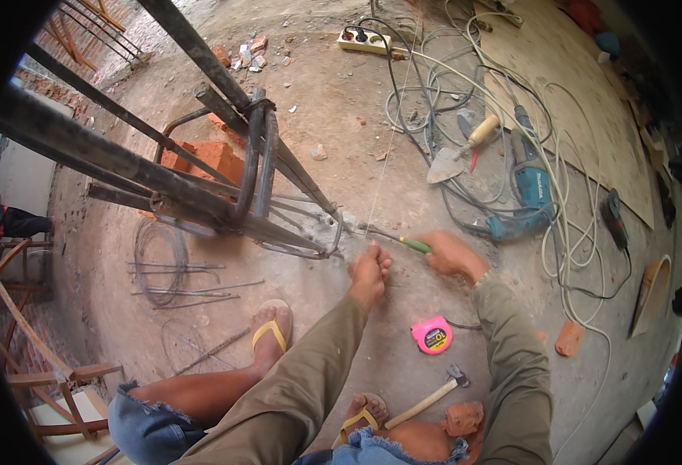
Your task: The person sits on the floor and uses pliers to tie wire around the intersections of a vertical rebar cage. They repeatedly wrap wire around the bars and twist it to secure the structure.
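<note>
My right hand [453, 256] is closed around the green-and-yellow handle of a hand tool [413, 244]. Its thin dark metal end reaches left toward the foot of the steel rebar cage [259, 167]; the tool's exact kind is unclear. Just left of it, my left hand [369, 273] has its fingers curled together, and whatever they pinch is hidden. A thin pale string [387, 159] comes down from the top to just above the left fingers. The lowest square stirrup [317, 253] of the cage lies close to both hands, near a rough grey concrete patch [321, 229].
A pink tape measure [432, 335] and a hammer [426, 401] lie near my feet. Coiled wire [161, 263] and rods are left. Orange bricks [213, 159] sit behind the cage. On the right are a trowel [457, 155], teal power tool [531, 186], tangled cables and a power strip [364, 41].
</note>
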`<state>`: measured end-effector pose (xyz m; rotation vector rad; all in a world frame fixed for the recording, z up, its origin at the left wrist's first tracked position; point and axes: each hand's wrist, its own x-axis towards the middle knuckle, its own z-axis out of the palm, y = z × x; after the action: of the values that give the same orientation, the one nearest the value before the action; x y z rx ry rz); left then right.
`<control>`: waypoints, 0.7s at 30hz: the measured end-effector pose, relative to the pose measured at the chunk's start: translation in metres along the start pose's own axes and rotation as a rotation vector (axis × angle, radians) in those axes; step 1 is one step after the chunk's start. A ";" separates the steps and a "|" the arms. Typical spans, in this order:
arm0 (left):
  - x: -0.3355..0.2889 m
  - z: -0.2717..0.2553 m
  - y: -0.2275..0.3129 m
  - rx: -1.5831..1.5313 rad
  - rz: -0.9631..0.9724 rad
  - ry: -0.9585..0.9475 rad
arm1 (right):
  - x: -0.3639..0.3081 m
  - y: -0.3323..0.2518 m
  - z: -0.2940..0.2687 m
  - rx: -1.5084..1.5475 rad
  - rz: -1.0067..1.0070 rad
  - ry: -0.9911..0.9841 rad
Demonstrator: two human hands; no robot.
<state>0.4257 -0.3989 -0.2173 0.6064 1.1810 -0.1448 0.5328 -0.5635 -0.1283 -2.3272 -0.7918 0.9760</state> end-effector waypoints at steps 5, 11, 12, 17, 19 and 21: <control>-0.002 0.002 0.002 -0.009 -0.009 -0.010 | 0.013 -0.004 -0.005 -0.076 0.004 -0.098; -0.003 0.003 0.002 -0.002 -0.004 -0.009 | 0.012 -0.005 -0.005 -0.106 -0.057 -0.035; -0.004 0.003 0.002 0.003 -0.004 0.001 | 0.012 -0.005 -0.005 -0.119 -0.071 -0.029; -0.004 0.004 0.003 0.000 -0.014 -0.016 | 0.013 -0.004 -0.005 -0.152 -0.074 -0.024; -0.004 0.004 0.003 0.001 -0.019 -0.016 | 0.013 -0.003 -0.004 -0.167 -0.054 -0.049; -0.004 0.003 0.003 0.007 -0.024 0.002 | 0.013 -0.002 -0.004 -0.173 -0.072 -0.028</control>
<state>0.4282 -0.3989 -0.2122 0.5985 1.1905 -0.1684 0.5425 -0.5540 -0.1309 -2.4154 -0.9999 0.9439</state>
